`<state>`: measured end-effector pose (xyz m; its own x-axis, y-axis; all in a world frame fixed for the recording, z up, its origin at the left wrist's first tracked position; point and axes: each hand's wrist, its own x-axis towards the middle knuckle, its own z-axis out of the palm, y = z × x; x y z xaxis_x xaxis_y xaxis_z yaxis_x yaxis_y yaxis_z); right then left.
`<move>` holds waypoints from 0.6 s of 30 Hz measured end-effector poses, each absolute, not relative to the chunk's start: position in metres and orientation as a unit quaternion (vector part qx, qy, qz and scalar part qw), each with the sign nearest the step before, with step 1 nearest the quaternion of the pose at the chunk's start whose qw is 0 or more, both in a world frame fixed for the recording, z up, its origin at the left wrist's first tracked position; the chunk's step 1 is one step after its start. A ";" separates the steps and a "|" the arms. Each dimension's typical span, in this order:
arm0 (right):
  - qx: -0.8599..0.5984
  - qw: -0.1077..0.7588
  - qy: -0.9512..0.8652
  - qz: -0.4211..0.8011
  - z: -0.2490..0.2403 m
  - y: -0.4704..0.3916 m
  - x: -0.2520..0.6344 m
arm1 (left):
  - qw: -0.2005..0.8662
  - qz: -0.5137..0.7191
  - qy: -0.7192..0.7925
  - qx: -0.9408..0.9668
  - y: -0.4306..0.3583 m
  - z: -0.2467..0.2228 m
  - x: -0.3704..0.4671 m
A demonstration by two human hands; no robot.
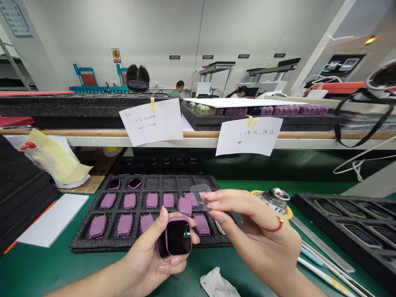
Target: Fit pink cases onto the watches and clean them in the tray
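Purple watch [178, 238], black screen facing camera, in left hand [148, 258], overlapping second watch [161, 246]; clear film [198, 192] tilted in right hand [266, 233].

Green bench [185, 276]: foam trays [80, 243], white cloth [218, 284], bottle [276, 200].

Even, bright, pale light fills the view, with weak shadows around the fingers. Between the fingertips, the clear film [201, 197] catches a soft sheen; beyond them, the far wall [154, 33] looks softer, and lines well outside both hands bend and stretch.
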<state>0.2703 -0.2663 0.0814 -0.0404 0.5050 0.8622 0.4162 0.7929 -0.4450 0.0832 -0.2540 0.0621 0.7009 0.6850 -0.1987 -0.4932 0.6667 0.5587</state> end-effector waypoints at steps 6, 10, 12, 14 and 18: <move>-0.277 0.535 -0.795 -0.070 0.091 -0.278 0.273 | 0.895 0.329 0.195 0.229 -0.255 0.059 0.081; -0.239 0.496 -0.834 -0.047 0.083 -0.282 0.268 | 0.900 0.326 0.202 0.208 -0.255 0.058 0.081; -0.207 0.500 -0.839 -0.054 0.077 -0.281 0.263 | 0.898 0.329 0.220 0.195 -0.255 0.058 0.081; -0.185 0.508 -0.839 -0.058 0.073 -0.280 0.260 | 0.898 0.323 0.234 0.185 -0.255 0.059 0.081; -0.197 0.465 -0.862 -0.049 0.071 -0.279 0.258 | 0.897 0.319 0.243 0.185 -0.256 0.061 0.081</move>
